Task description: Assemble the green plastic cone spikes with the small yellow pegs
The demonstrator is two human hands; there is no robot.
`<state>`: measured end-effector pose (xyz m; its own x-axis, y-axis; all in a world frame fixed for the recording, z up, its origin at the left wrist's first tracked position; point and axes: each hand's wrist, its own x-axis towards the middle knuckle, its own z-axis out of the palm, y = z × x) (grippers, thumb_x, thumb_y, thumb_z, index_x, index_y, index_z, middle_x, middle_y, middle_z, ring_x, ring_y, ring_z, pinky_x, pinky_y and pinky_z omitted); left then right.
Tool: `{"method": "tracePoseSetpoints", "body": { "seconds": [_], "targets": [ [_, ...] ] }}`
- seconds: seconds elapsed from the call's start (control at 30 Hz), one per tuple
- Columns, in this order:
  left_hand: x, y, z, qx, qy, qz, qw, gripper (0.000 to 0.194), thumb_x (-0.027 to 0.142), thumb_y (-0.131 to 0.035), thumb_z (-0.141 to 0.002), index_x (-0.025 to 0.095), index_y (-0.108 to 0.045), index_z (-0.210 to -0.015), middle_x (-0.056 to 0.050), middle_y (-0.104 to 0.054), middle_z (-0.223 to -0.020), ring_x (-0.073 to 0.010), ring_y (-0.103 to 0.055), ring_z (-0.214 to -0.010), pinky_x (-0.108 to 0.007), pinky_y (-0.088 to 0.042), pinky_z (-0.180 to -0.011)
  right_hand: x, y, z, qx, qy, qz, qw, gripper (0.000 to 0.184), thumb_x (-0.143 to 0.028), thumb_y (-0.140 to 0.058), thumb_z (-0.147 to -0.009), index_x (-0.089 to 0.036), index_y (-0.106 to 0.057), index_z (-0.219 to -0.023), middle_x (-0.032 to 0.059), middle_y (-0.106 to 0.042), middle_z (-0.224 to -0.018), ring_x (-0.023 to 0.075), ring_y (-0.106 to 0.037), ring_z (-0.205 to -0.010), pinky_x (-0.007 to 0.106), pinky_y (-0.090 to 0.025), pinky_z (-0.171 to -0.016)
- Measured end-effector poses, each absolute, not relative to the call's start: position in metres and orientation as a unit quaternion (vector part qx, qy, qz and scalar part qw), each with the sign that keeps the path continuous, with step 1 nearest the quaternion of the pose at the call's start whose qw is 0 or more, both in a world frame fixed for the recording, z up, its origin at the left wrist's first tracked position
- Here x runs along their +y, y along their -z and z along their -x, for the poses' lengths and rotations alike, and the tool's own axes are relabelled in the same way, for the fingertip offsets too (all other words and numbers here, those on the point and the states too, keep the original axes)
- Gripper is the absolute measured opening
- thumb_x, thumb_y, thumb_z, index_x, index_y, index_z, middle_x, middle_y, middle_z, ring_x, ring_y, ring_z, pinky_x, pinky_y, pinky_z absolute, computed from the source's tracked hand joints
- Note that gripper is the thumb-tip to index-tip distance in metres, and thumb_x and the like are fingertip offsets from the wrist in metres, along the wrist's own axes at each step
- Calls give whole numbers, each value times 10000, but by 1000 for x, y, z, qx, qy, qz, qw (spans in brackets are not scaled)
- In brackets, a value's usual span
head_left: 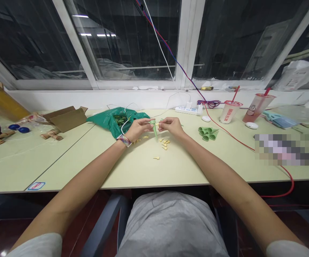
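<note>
1. Your left hand (139,128), just in front of the right side of the green plastic bag (103,121), has its thumb and fingers closed around the wide upper end of a green cone (154,132), which hangs point-down.
2. Your right hand (173,126), right of the bag, pinches a small yellow piece (156,124) between thumb and fingertips. That piece meets the cone's side near the wide end — you cannot tell whether it sits in a hole there.
3. Loose yellow pieces (164,148) lie on the counter (133,171) to the bag's front right, several bunched together; a single yellow piece (156,157) lies nearer you than that bunch. More show beside your left hand, partly hidden by it.
4. Well to the right of the bag, a group of green cones (205,132) lies on its side, most of the wide ends facing you.
5. The bag itself gapes at the top, with green pieces (120,120) inside.
6. Left of the bag are a cardboard box (70,123), a wooden piece (51,134) and two blue balls (24,130).
7. Farther right of the bag — beyond the power strip (186,110) — stand two drink cups (227,113) with red straws.
</note>
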<state>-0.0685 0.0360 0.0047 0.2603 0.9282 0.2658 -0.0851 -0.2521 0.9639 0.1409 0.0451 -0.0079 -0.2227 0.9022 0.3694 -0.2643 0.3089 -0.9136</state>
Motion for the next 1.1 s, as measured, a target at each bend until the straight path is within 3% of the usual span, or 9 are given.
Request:
{"method": "tracePoseSetpoints", "body": {
  "seconds": [0.6, 0.87, 1.1],
  "targets": [
    [40, 4, 68, 350, -496, -562, 561, 463, 254, -947, -640, 145, -811, -1069, -108, -798, -951, -249, -762, -870, -445, -618, -912, 49, 12, -137, -597, -516, 272, 550, 395, -417, -960, -568, -156, -698, -705, 43, -724, -632, 197, -737, -612, 355, -674, -674],
    [34, -3, 62, 345, -502, -581, 540, 564, 317, -968, -594, 137, -805, -1104, -105, -804, -948, -271, -765, -894, -489, -605, -941, 52, 12, -138, -588, -526, 269, 552, 432, -427, -977, -533, -156, -687, -705, 32, -723, -634, 188, -732, -606, 337, -672, -667],
    [33, -9, 65, 346, -494, -611, 512, 550, 318, -949, -621, 151, -807, -1125, -79, -783, -892, -214, -732, -825, -419, -609, -883, 49, 8, -139, -589, -535, 272, 541, 432, -425, -972, -565, -172, -663, -730, 23, -717, -646, 182, -731, -636, 332, -659, -683]
  ]
}}
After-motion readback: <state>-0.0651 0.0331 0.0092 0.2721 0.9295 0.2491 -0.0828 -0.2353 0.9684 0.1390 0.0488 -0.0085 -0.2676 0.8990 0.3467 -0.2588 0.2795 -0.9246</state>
